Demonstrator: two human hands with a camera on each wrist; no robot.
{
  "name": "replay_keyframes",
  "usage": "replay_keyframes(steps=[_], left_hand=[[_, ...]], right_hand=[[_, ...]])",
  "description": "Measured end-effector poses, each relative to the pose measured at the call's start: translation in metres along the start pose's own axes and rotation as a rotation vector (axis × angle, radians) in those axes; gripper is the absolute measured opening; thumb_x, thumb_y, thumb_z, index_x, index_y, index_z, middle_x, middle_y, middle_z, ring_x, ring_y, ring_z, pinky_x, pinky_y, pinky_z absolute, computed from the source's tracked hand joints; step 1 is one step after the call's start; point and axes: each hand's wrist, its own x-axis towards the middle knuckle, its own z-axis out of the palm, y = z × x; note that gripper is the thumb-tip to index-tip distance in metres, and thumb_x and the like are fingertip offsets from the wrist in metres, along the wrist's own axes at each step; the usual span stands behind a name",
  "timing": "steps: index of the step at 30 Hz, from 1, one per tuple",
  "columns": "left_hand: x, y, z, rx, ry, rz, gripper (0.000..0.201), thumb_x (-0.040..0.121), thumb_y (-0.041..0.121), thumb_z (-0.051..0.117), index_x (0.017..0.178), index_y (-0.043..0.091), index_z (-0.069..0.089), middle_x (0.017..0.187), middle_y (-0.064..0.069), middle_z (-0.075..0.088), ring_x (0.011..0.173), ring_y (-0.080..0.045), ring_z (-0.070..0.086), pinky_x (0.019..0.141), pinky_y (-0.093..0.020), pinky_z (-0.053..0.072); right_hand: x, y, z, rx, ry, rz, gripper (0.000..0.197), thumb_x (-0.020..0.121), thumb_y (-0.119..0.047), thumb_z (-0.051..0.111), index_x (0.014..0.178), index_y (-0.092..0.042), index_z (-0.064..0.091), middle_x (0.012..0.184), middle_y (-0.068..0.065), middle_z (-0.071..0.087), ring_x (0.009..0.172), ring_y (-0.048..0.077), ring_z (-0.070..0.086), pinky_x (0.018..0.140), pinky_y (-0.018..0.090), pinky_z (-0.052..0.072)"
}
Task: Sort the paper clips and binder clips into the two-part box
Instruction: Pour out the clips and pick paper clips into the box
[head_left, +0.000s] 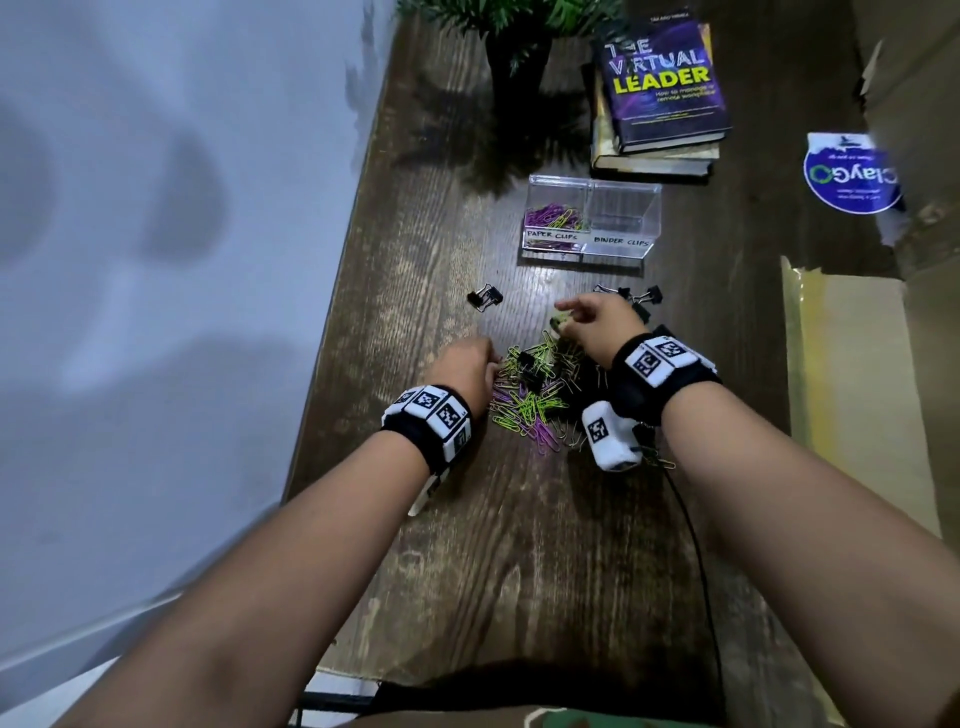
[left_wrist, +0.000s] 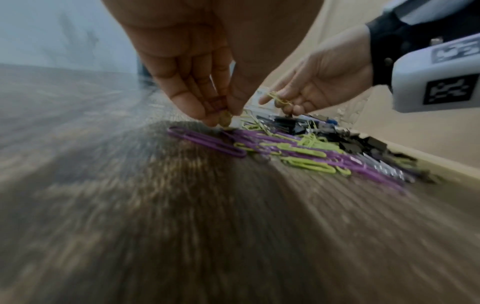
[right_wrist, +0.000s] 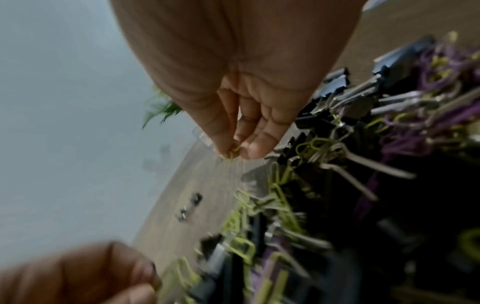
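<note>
A clear two-part box (head_left: 592, 249) stands at the back. Its left part, labelled PAPER CLIPS, holds purple and green paper clips (head_left: 553, 215); the right part, labelled BINDER CLIPS, looks empty. A mixed pile (head_left: 530, 395) of purple and green paper clips and black binder clips lies between my hands. My right hand (head_left: 563, 319) is raised over the pile's far side and pinches green paper clips (left_wrist: 278, 99) between thumb and fingers (right_wrist: 255, 148). My left hand (left_wrist: 221, 121) has its fingertips bunched on the pile's left edge, beside a purple clip (left_wrist: 205, 142); a grip is not visible.
One black binder clip (head_left: 484, 297) lies apart at the left, and more binder clips (head_left: 647, 296) lie behind my right hand. Stacked books (head_left: 660, 104) and a potted plant (head_left: 519, 62) stand behind the box. A wall runs along the left, with cardboard (head_left: 857, 364) at the right.
</note>
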Motion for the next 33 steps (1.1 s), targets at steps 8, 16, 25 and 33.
replay_keyframes(steps=[8, 16, 25, 33], left_hand=[[0.006, -0.019, -0.011, -0.770, 0.069, -0.345, 0.014, 0.091, 0.005, 0.057, 0.096, 0.018, 0.060, 0.077, 0.004, 0.059, 0.073, -0.014, 0.056, 0.066, -0.027, 0.048], [0.003, -0.020, -0.027, -1.321, -0.004, -0.508, 0.029, 0.092, -0.007, 0.040, 0.101, 0.010, 0.062, 0.081, -0.009, 0.063, 0.056, -0.009, 0.064, 0.047, -0.017, 0.049], [-0.001, -0.017, -0.027, -1.504, 0.060, -0.672, 0.024, 0.095, 0.022, 0.047, 0.072, 0.012, 0.050, 0.053, 0.001, 0.043, 0.048, -0.013, 0.045, 0.057, -0.029, 0.045], [0.001, -0.023, -0.015, -1.356, 0.018, -0.590, 0.025, 0.092, -0.003, 0.040, 0.072, 0.012, 0.043, 0.039, 0.003, 0.044, 0.037, -0.013, 0.046, 0.036, -0.015, 0.033]], right_hand=[[0.003, -0.014, -0.003, 0.594, -0.030, 0.256, 0.015, 0.090, -0.007, 0.047, 0.075, -0.006, 0.051, 0.070, 0.007, 0.049, 0.057, 0.019, 0.049, 0.052, 0.027, 0.040], [0.012, -0.012, 0.030, -0.635, -0.065, 0.000, 0.021, 0.090, -0.025, 0.062, 0.086, -0.005, 0.058, 0.089, 0.012, 0.062, 0.077, 0.026, 0.060, 0.071, 0.034, 0.053], [0.011, -0.018, 0.021, -0.507, -0.077, -0.004, 0.018, 0.098, -0.019, 0.044, 0.097, -0.004, 0.053, 0.092, 0.013, 0.056, 0.082, 0.025, 0.055, 0.067, 0.031, 0.040], [-0.009, -0.019, 0.008, 0.485, -0.167, 0.110, 0.024, 0.093, 0.010, 0.043, 0.113, 0.005, 0.054, 0.073, 0.012, 0.056, 0.059, 0.015, 0.051, 0.051, 0.020, 0.043]])
